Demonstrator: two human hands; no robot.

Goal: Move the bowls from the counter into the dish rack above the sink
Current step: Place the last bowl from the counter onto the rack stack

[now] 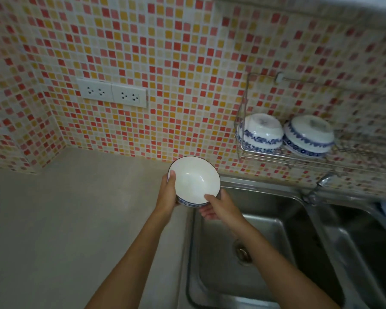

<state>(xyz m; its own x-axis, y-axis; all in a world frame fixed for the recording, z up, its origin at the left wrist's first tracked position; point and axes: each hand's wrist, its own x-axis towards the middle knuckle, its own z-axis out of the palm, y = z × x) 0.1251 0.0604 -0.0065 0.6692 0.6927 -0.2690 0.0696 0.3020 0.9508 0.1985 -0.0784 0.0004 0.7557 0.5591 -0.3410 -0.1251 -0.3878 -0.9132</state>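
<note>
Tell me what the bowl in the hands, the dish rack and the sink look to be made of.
Held bowl: likely glazed ceramic, with a glossy white inside that catches highlights, a dark rim and a blue pattern outside.
Dish rack: thin metal wire, shiny silver, perhaps chromed or stainless steel.
Sink: looks like stainless steel, with a brushed grey sheen and soft reflections.

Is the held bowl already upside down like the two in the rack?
No: the bowl held by both hands faces up, showing its white inside.
</note>
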